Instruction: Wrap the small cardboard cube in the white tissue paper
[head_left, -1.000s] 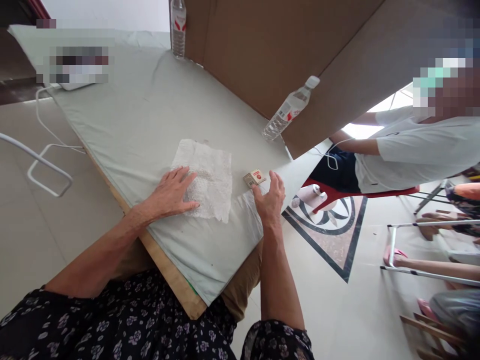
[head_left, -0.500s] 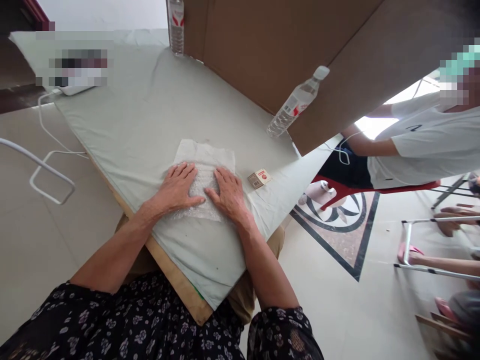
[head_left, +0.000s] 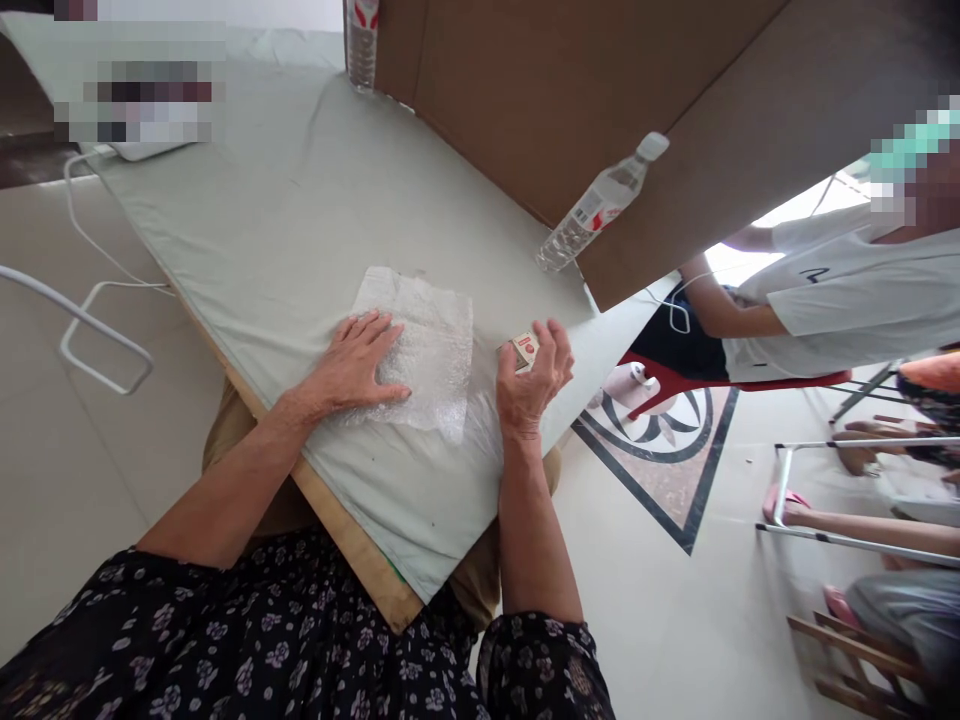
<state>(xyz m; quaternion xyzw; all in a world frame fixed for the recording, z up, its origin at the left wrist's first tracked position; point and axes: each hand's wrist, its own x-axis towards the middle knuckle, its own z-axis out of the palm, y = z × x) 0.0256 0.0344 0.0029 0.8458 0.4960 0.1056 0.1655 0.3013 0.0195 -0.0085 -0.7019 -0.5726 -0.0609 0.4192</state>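
Observation:
A sheet of bubble wrap (head_left: 431,345) lies flat on the cloth-covered table. My left hand (head_left: 360,365) rests on its left part, palm down with the fingers spread. To the right of the sheet, my right hand (head_left: 534,385) is over a small cardboard box (head_left: 525,347) with red print. Its thumb is at the box's left side and its curled fingers are at the right, with a gap between them. The box's lower part is hidden by the hand, and I cannot see firm contact.
A water bottle (head_left: 600,205) leans against a large brown cardboard panel (head_left: 517,110); another bottle (head_left: 363,45) stands farther back. A white device (head_left: 157,140) with a cable is at the far left. A person in a white shirt (head_left: 840,280) sits at the right.
My right hand has left the bubble wrap and moved right to the small box. My left hand stays on the sheet. The view has shifted slightly.

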